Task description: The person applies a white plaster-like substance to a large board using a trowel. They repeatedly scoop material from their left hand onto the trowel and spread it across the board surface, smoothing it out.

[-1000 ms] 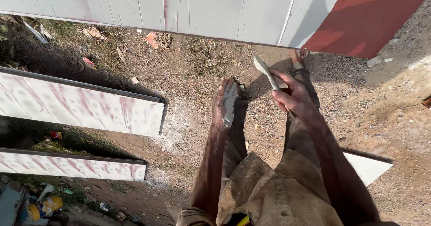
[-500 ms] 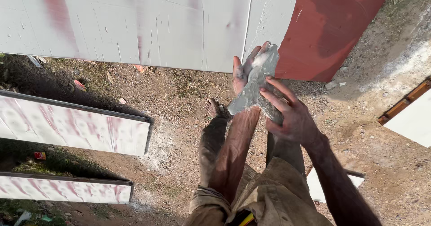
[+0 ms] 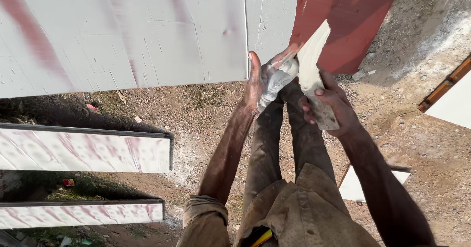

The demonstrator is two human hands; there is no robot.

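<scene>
My right hand point(image 3: 331, 104) grips a flat putty blade point(image 3: 311, 65) smeared with pale filler, its tip pointing up toward the panels. My left hand point(image 3: 267, 77) is raised beside it, palm and fingers coated in grey-white filler, touching the blade's left face. Both hands hover just in front of a large white-coated panel point(image 3: 127, 36) with faint reddish streaks. A bare red-brown panel point(image 3: 351, 16) adjoins it to the right.
Two long white-coated panels point(image 3: 83, 151) point(image 3: 78, 213) lie on the dirt at left. Another white panel with a wooden edge point(image 3: 454, 97) sits at the right, and a small one point(image 3: 363, 185) lies near my legs. Gravelly ground point(image 3: 422, 149) surrounds them.
My view has tilted up toward the white panel. Both hands rose from near the ground to in front of it. The left hand has come against the blade.
</scene>
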